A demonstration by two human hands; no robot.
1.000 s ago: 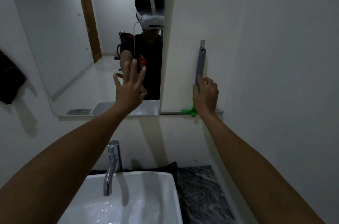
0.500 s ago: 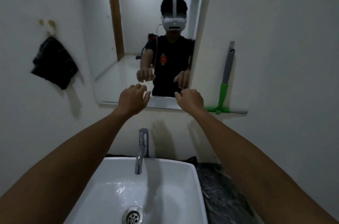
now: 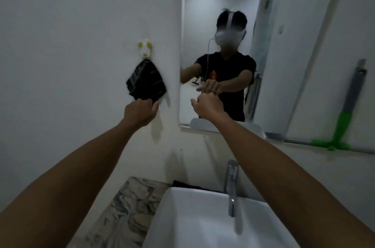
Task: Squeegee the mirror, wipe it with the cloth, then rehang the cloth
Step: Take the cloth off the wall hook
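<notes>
Sink: the white square sink point(image 3: 203, 217) sits at the bottom of the frame, with a shiny metal tap point(image 3: 231, 184) above it and a grey swirly stone counter point(image 3: 125, 207) to its left.
Left hand: the left hand point(image 3: 140, 112) is in the middle left of the frame, right under the cloth. Its fingers are curled and seem to pinch the bottom corner of the cloth.
Right hand: the right hand point(image 3: 209, 106) is in the middle of the frame, in front of the mirror. Its fingers are curled in and hold nothing.
Cloth: the small dark striped cloth point(image 3: 145, 82) hangs from a little white and yellow wall hook point(image 3: 144, 49). It hangs point down, long way up and down.
Which way: the cloth is just above the left fingers, and the left hand is much nearer to it. I think lifting it up off the hook comes next.
Mirror: the tall wall mirror point(image 3: 203, 24) is right of the cloth.
Squeegee: the grey and green squeegee point(image 3: 345, 113) leans at the far right edge, well apart from both hands.
</notes>
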